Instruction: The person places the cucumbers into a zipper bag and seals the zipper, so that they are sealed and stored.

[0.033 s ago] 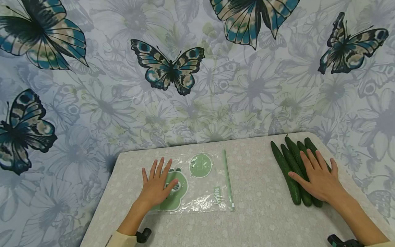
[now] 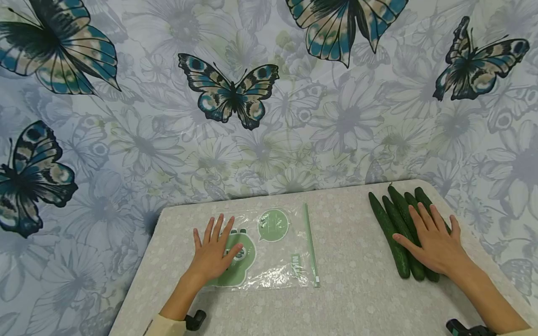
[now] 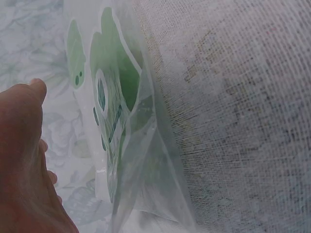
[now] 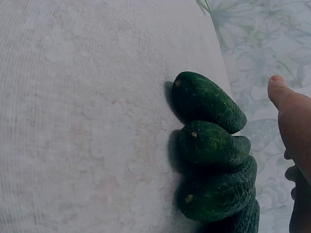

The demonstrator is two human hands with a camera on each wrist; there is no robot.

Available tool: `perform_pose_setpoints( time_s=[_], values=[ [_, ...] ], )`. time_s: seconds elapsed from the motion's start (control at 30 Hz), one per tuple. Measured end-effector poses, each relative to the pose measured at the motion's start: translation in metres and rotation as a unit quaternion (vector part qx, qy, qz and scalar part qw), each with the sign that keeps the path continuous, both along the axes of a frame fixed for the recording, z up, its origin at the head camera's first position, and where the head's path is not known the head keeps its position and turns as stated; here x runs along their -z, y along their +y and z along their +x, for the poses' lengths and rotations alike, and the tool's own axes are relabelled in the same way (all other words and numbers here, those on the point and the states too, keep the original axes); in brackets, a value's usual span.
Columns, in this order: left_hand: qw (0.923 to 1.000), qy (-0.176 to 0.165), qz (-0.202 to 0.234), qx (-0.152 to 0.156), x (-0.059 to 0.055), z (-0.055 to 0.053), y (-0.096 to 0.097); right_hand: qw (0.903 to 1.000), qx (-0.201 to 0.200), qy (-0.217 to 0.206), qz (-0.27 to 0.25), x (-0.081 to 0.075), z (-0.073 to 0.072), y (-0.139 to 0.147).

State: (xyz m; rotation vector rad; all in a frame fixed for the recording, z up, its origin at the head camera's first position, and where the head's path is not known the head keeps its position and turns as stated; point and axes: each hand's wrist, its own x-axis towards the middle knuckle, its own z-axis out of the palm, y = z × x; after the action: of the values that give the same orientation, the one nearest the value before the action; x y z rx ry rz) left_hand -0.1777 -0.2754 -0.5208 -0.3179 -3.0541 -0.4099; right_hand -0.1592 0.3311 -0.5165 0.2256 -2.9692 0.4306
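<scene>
A clear zip bag (image 2: 273, 226) with green cartoon prints lies flat, its green slider strip (image 2: 312, 247) on the right side. My left hand (image 2: 212, 254), fingers straight and spread, is over the bag's left part and covers some of the print. In the left wrist view the bag's near edge (image 3: 146, 160) rises in a crease beside that hand. Several dark green cucumbers (image 2: 390, 235) lie side by side at the right. Over them my right hand (image 2: 437, 247) spreads its fingers, palm down, hiding part of the rightmost ones. The right wrist view shows their blunt ends (image 4: 206, 143).
A pale patterned cloth covers the table (image 2: 344, 289), whose back edge runs along a butterfly-print backdrop (image 2: 294, 116). Each wrist wears a black device, one (image 2: 195, 320) at the left and another (image 2: 466, 328) at the right.
</scene>
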Motion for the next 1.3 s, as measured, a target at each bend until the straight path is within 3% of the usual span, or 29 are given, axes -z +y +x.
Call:
perform_pose_setpoints(
  time_s=[0.83,1.07,1.3],
  values=[
    [1.0,-0.005,0.002,-0.005,-0.006,0.004,0.004,0.9998,0.003,-0.013,-0.016,-0.004,0.008,0.006],
    [0.9997,-0.001,0.01,0.022,0.001,0.003,0.029,0.9999,0.005,-0.008,-0.01,0.001,0.008,0.006],
    [0.9989,0.035,0.015,0.028,0.003,-0.003,0.057,0.9989,-0.009,0.017,-0.043,0.002,0.002,-0.011]
  ],
)
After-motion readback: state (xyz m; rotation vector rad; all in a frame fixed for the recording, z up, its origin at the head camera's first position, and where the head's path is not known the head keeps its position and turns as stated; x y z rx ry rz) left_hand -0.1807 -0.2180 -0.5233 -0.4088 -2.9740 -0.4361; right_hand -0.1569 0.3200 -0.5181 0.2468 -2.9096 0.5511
